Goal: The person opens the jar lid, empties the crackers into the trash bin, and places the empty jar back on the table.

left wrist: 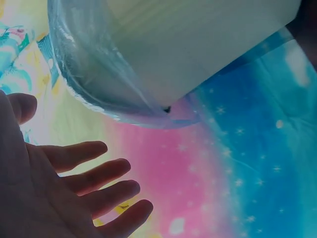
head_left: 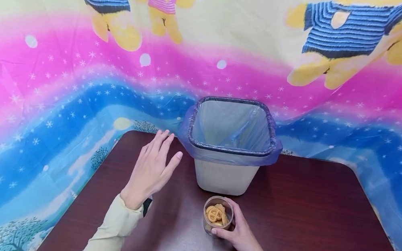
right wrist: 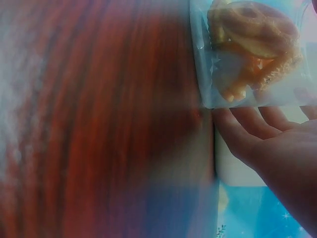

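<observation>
My right hand [head_left: 245, 235] grips a clear cup [head_left: 207, 225] of golden cookies [head_left: 216, 214], thumb on the near side and fingers round the far right side. One pretzel-shaped cookie lies on top. In the right wrist view the cookies [right wrist: 257, 29] show through the see-through wall, with my fingers [right wrist: 247, 129] curled behind it. My left hand [head_left: 151, 169] is raised over the table's left part, fingers extended and holding nothing. Left of the bin [head_left: 225, 178], it shows its back in the head view. The left wrist view shows its fingers [left wrist: 99, 176] spread below the bin's bagged rim.
A pale bin lined with a translucent blue bag [head_left: 274, 159] stands at the table's far side, just beyond the cup. The dark reddish-brown table [head_left: 315, 217] has rounded far corners. Behind it hangs a colourful cloth [head_left: 83, 61] with bears and snowflakes.
</observation>
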Tool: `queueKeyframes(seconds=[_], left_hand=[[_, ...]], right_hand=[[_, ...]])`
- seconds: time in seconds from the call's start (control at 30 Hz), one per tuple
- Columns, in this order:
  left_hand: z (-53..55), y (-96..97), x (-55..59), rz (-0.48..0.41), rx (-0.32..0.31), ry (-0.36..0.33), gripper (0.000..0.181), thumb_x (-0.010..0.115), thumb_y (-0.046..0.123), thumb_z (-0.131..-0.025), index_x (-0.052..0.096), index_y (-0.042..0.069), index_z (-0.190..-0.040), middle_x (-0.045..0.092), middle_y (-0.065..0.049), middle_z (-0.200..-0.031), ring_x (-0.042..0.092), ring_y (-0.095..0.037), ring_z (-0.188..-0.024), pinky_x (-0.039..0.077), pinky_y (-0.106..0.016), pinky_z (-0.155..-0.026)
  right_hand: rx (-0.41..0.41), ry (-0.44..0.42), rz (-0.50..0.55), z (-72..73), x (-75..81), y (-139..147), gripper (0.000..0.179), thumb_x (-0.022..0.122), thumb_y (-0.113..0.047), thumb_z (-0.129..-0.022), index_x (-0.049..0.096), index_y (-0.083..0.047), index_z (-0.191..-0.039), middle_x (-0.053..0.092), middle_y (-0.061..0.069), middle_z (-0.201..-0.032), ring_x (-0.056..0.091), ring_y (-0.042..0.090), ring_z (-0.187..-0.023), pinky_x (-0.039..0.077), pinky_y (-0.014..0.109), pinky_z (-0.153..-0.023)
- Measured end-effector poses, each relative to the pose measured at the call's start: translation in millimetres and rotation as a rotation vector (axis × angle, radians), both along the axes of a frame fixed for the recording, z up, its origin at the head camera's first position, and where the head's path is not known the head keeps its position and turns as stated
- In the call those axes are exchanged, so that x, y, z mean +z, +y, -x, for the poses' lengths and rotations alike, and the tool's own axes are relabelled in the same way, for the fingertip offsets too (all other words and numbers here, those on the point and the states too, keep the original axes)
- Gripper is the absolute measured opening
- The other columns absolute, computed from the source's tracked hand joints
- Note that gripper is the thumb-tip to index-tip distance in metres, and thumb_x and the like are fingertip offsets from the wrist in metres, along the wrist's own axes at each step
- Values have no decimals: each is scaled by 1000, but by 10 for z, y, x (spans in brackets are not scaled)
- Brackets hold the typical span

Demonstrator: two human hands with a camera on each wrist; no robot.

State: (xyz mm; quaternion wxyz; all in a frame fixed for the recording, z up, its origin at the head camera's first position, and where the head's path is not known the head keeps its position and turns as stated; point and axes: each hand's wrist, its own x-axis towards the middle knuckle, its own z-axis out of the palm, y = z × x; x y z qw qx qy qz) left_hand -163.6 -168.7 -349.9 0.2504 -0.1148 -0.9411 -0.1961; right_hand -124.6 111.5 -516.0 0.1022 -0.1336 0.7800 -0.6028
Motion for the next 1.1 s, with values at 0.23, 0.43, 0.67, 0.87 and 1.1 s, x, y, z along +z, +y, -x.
queueKeyframes(seconds=[0.23, 0.43, 0.67, 0.87, 1.1], left_hand=[[133, 141, 195, 13, -16, -52, 73, 36, 58, -97, 37, 5, -148, 35, -11, -155, 22, -30, -148, 29, -52, -113], [251, 317, 311, 11, -17, -89, 84, 32, 67, -94, 32, 3, -150, 29, -13, -157, 15, -29, -150, 23, -51, -117], [397, 490, 353, 18, -9, -114, 90, 28, 70, -93, 28, 2, -151, 25, -14, -159, 9, -31, -151, 19, -50, -118], [506, 615, 350, 37, 18, -108, 91, 29, 71, -92, 30, 0, -149, 26, -16, -158, 11, -34, -150, 18, -50, -118], [620, 678, 343, 44, 45, -150, 96, 23, 75, -90, 28, 0, -150, 25, -17, -158, 11, -34, -150, 17, -51, -119]], right_hand=[[-12, 6, -14, 2, -19, 11, 89, 87, -26, -69, 36, -28, -143, 49, 6, -142, 48, 27, -129, 39, 20, -100], [-23, -25, -8, 6, -16, 13, 90, 88, -24, -68, 36, -32, -141, 49, 4, -141, 48, 24, -128, 38, 18, -99], [7, 7, 22, 6, -17, 8, 88, 86, -21, -71, 36, -28, -142, 49, 8, -141, 49, 27, -126, 39, 17, -97], [20, 20, 25, 4, -8, 22, 88, 86, -23, -72, 35, -26, -143, 50, 9, -140, 50, 29, -125, 39, 17, -97], [38, 8, 39, 19, -18, 24, 88, 86, -24, -71, 35, -25, -143, 48, 11, -141, 49, 30, -126, 39, 17, -98]])
